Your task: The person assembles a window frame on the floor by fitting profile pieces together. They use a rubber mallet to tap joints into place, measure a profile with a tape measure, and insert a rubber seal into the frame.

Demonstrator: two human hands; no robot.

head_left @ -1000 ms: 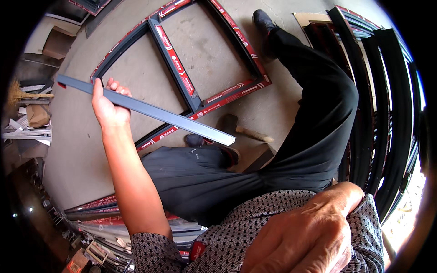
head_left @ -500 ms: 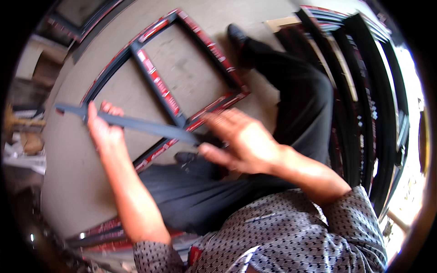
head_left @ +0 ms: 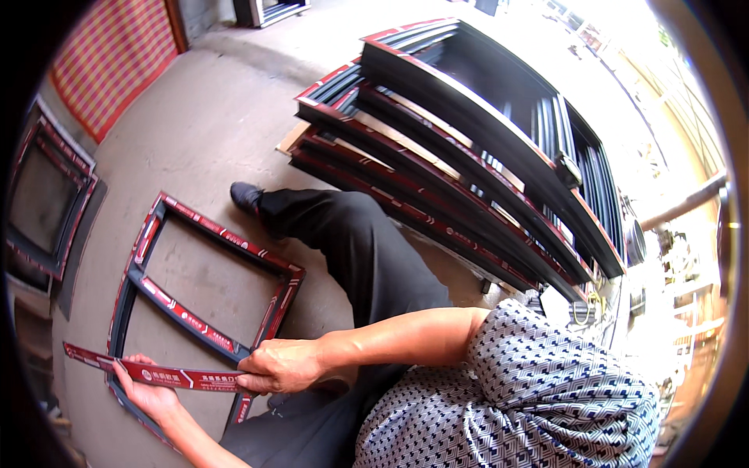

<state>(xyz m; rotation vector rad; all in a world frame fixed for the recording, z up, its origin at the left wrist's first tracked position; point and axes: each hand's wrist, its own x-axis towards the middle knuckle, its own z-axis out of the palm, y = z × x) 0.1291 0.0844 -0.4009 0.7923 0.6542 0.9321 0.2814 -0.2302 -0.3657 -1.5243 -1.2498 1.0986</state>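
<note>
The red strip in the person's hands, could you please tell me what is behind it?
Behind the strip, parts of the frame and the floor show past its edges. What lies directly behind the strip, left hand and right hand is covered, so it cannot be seen.

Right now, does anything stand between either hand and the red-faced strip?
Nothing visible: the left hand and right hand both hold the red-faced strip directly. The frame lies on the floor beyond, not in between.

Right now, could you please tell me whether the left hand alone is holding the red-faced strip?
No, the right hand also grips the red-faced strip, while the left hand holds it farther left.
</note>
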